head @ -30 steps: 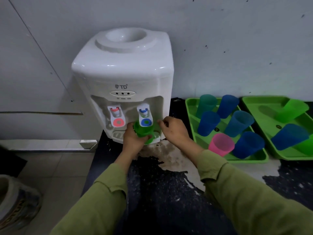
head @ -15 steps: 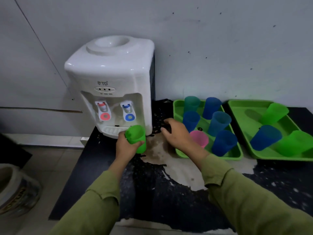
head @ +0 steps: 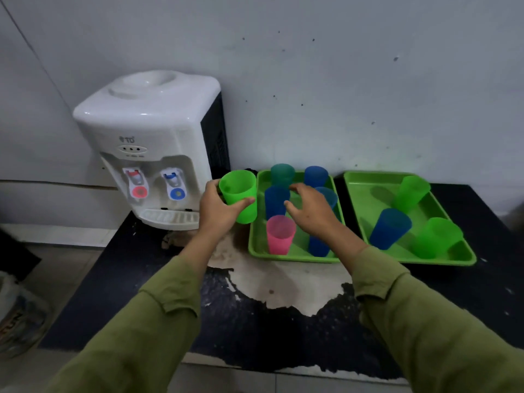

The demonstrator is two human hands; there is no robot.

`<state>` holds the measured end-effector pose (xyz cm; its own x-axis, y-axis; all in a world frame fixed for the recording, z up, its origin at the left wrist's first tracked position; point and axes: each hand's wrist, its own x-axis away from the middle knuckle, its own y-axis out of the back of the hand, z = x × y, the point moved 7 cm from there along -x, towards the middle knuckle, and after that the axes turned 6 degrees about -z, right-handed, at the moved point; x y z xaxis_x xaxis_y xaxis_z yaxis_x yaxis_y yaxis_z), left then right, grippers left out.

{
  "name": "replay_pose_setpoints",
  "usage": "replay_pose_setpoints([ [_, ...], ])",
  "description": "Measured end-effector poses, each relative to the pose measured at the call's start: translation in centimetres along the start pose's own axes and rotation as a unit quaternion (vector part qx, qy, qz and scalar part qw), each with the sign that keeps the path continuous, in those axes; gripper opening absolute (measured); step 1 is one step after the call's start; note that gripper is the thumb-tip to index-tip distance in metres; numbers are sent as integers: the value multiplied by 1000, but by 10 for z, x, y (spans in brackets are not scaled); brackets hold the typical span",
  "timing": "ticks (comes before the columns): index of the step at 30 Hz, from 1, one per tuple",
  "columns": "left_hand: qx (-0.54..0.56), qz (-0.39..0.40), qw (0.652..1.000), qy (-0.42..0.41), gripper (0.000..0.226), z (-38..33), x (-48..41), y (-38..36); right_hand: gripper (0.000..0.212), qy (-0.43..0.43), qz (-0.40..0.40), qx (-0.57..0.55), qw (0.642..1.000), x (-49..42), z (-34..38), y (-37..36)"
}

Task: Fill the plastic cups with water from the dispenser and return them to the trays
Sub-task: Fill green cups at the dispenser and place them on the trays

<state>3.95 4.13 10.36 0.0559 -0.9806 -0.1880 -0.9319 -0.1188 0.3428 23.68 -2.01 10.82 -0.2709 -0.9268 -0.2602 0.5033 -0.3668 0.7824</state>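
Green plastic, the held cup (head: 239, 195) sits upright in the left hand (head: 218, 211), whose grip is curled round its lower wall; it hangs above the tabletop (head: 113, 293) between the dispenser (head: 153, 131) and the left tray (head: 256, 251), just beside that tray's left rim. Whether it holds water cannot be told. The right hand (head: 312, 211) hovers over the left tray with its grip spread and holding nothing. That tray carries a teal cup (head: 281, 174), a pink cup (head: 280, 234) and four blue cups (head: 275, 199), all upright. The right tray (head: 453, 260) carries two green cups (head: 412, 191) and one blue cup (head: 390, 228), with bare floor at its back left. Both trays lie side by side along the tabletop's back edge, a narrow gap between them; the dispenser stands at the back left corner. The front half of the tabletop lies open. Its dark surface is worn to a pale patch (head: 283, 285) before the left tray. A grey speckled wall (head: 340, 80) rises behind.
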Motion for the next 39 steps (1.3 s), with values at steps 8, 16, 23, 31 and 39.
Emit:
replay_pose_setpoints([
  [8,41,47,996,-56,64,-62,-14,-96,43,-30,-36,62,997,-28,-78,55],
  [16,56,109,989,-80,77,-105,-11,-215,37,-93,-78,87,989,-49,-170,108],
  [23,18,152,986,-65,77,-115,-1,-321,24,-144,-110,89,979,-64,-266,159],
  [31,-45,179,983,-11,77,-99,9,-412,25,-194,-134,97,967,-66,-379,194],
  [39,-96,189,977,30,81,-73,14,-448,38,-253,-3,64,965,-57,-448,152],
])
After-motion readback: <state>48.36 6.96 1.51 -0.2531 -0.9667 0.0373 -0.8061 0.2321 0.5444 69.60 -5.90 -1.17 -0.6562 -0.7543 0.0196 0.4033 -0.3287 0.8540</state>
